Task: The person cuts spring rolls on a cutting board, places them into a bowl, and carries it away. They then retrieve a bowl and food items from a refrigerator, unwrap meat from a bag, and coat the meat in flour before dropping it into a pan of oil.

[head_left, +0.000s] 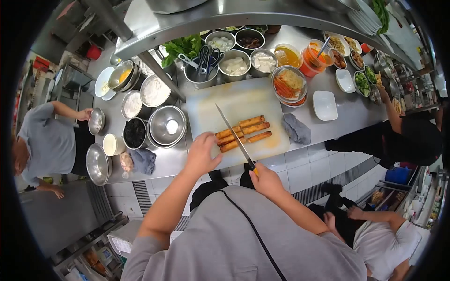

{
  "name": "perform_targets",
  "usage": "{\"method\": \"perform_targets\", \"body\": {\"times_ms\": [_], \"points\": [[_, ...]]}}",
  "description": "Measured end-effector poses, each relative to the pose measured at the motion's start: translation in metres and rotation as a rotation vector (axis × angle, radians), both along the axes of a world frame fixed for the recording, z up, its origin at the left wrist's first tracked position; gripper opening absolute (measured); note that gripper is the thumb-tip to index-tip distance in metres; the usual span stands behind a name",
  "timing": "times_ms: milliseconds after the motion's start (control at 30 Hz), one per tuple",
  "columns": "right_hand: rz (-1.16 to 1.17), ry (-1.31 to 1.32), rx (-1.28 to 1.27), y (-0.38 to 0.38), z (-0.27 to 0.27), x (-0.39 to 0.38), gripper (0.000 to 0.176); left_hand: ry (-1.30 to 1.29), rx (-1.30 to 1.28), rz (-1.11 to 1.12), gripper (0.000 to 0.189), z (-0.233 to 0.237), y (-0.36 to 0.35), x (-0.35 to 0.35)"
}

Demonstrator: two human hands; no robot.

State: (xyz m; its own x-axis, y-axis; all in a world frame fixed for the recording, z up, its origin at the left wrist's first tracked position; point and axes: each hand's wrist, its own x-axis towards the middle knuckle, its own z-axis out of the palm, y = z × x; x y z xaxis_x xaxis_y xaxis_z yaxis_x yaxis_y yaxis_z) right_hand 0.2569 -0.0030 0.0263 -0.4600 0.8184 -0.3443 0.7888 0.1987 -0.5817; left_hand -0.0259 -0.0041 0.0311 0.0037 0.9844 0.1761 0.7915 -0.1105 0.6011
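Three golden-brown fried rolls (258, 136) lie side by side on the white cutting board (234, 100), with splits across their middles. My right hand (269, 180) is wrapped round the yellow-and-black handle of a kitchen knife (233, 130). Its long blade slants up and left across the rolls, the tip past them over the board. At the left ends of the rolls is my left hand (201, 153), thumb and fingers apart, fingertips right by the nearest pieces. A crumpled grey cloth (296, 129) rests at the board's right edge.
Behind the board stand a pot of scissors and utensils (201, 77), metal tubs of white pieces (234, 65) and a bowl of shredded vegetables (289, 85). Stacked metal bowls (167, 125) are left. A steel shelf (234, 16) crosses overhead. Co-workers stand left (51, 136) and right (403, 136).
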Motion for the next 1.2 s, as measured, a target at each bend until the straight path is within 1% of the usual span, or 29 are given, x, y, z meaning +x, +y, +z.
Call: {"method": "perform_targets", "body": {"times_ms": [33,67,133,233,333,433,500,533,600,667,733,833,867,933,1067,1133,1167,1200], "points": [[-0.003,-0.010,0.004,-0.004,-0.001,-0.005,0.028,0.007,0.019,-0.082,0.044,-0.005,0.015,0.003],[-0.002,-0.025,0.022,-0.008,-0.002,-0.009,0.027,-0.003,0.021,-0.086,0.044,-0.012,0.024,0.005],[-0.004,-0.045,0.046,-0.013,-0.001,-0.016,0.026,0.027,-0.076,-0.156,0.043,-0.023,0.036,0.006],[-0.045,-0.077,0.037,-0.024,0.002,-0.021,0.026,0.022,-0.045,-0.157,0.038,-0.032,0.037,0.005],[-0.029,-0.107,0.049,-0.032,0.003,-0.019,0.025,0.042,-0.049,-0.185,0.038,-0.037,0.036,0.004],[-0.036,-0.168,-0.001,-0.037,0.022,-0.018,0.026,0.030,-0.067,-0.199,0.037,-0.035,0.039,0.001],[-0.017,-0.299,-0.063,-0.037,0.034,-0.020,0.026,0.012,-0.047,-0.197,0.034,-0.034,0.041,0.000],[-0.011,-0.304,-0.064,-0.035,0.034,-0.022,0.026,-0.001,-0.032,-0.197,0.030,-0.034,0.041,-0.001],[-0.021,-0.328,-0.120,-0.032,0.030,-0.030,0.026,-0.002,-0.021,-0.189,0.030,-0.041,0.044,-0.001],[-0.044,-0.211,-0.050,-0.010,-0.002,-0.055,0.026,0.000,-0.018,-0.194,0.029,-0.044,0.042,-0.001],[-0.015,-0.156,0.050,0.017,-0.032,-0.079,0.026,-0.046,-0.041,-0.177,0.027,-0.040,0.045,-0.002],[-0.016,-0.148,0.063,0.028,-0.034,-0.090,0.027,-0.038,-0.007,-0.186,0.026,-0.039,0.043,-0.006],[-0.040,-0.130,0.093,0.017,-0.037,-0.080,0.027,-0.029,0.005,-0.192,0.026,-0.040,0.045,-0.007],[-0.042,-0.173,0.007,-0.004,-0.029,-0.060,0.026,-0.007,-0.045,-0.183,0.027,-0.044,0.040,-0.005],[-0.065,-0.086,0.030,0.008,-0.028,-0.057,0.026,0.010,-0.086,-0.197,0.031,-0.041,0.033,0.001],[-0.033,0.018,0.035,0.019,-0.025,-0.050,0.031,0.058,-0.038,-0.127,0.037,-0.034,0.034,0.006],[-0.080,0.034,0.060,0.013,-0.020,-0.040,0.032,0.021,-0.006,-0.106,0.046,-0.033,0.039,0.013],[-0.079,0.035,0.061,0.011,-0.010,-0.028,0.032,0.022,-0.005,-0.105,0.046,-0.029,0.047,0.022]]}}
